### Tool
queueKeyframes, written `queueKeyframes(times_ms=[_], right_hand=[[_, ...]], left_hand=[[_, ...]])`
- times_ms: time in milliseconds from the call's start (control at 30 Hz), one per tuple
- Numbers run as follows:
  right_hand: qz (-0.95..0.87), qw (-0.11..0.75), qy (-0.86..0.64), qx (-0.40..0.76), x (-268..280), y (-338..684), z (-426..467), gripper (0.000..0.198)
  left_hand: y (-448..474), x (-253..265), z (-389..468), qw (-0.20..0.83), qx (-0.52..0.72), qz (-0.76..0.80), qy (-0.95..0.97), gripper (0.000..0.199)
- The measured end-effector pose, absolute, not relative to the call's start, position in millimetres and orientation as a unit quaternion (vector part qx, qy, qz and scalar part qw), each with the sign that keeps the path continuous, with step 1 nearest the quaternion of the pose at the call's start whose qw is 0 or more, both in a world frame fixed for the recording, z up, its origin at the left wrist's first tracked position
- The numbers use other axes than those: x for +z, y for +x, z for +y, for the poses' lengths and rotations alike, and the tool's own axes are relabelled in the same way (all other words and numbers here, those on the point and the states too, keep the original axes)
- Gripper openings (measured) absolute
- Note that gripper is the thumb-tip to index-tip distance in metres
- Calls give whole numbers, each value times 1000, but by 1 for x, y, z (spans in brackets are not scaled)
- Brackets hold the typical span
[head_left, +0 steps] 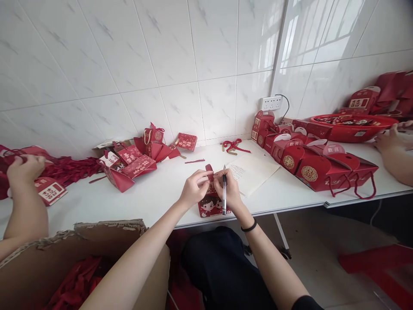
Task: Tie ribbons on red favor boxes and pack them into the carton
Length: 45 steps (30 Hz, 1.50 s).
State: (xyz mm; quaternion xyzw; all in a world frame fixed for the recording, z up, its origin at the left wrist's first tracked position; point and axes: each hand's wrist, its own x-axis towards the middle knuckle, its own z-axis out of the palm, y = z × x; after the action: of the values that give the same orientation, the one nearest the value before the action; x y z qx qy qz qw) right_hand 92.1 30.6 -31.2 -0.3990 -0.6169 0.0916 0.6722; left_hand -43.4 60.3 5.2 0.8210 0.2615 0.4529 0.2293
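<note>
At the table's near edge, my left hand [195, 188] pinches a dark red ribbon [209, 168] above a small red box [206, 210] printed with cartoon figures. My right hand [232, 189] is closed around a black-and-clear pen [224, 196], which points upward and away from me. Its fingertips meet the ribbon beside my left fingers; whether they also grip it, I cannot tell. Both hands partly cover the box. Just beyond my right hand lies a sheet of paper [254, 172] with handwriting on it.
Red gift boxes [309, 172] stand in rows at right, before a red basin [358, 133]. Unfolded boxes [138, 165] and a ribbon heap [75, 168] lie left. A cardboard carton [109, 234] stands below. Other people's hands show at left [26, 172] and right [390, 140].
</note>
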Motion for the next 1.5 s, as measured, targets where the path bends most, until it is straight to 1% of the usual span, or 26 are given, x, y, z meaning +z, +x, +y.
queueKeyframes(times_ms=[133, 300, 500, 600, 767, 967, 1000, 1067, 1133, 1167, 1300, 1400, 1500], right_hand=[[-624, 667, -396, 91, -29, 93, 29, 12], [-642, 653, -388, 102, -28, 97, 30, 13], [-664, 634, -377, 129, -23, 103, 32, 15], [-669, 630, -372, 130, -23, 105, 33, 14], [-684, 624, -353, 135, -27, 109, 32, 10], [-696, 613, -346, 142, -25, 114, 30, 13], [-697, 612, -345, 145, -25, 114, 30, 12], [-698, 611, -342, 153, -23, 115, 29, 11], [-695, 612, -341, 161, -23, 118, 29, 13], [-691, 616, -341, 165, -23, 120, 28, 15], [-655, 646, -343, 189, -31, 133, 29, 28], [-632, 651, -361, 215, -49, 142, 30, 35], [-618, 644, -384, 236, -70, 148, 31, 39]], left_hand=[[-45, 7, 62, 246, 450, 260, 818, 24], [-46, 8, 63, 271, 441, 262, 815, 25], [-41, 7, 65, 270, 443, 270, 811, 27], [-42, 6, 62, 271, 454, 285, 800, 33], [-47, 6, 57, 297, 445, 300, 790, 53], [-55, -7, 54, 299, 436, 326, 784, 68], [-56, -10, 53, 307, 426, 336, 781, 68], [-58, -17, 51, 329, 397, 350, 782, 59], [-60, -19, 48, 361, 363, 355, 782, 49], [-61, -19, 47, 383, 347, 359, 777, 47], [-66, -18, 39, 448, 285, 377, 759, 56], [-71, -22, 35, 451, 253, 388, 763, 64], [-73, -28, 31, 435, 256, 408, 761, 60]])
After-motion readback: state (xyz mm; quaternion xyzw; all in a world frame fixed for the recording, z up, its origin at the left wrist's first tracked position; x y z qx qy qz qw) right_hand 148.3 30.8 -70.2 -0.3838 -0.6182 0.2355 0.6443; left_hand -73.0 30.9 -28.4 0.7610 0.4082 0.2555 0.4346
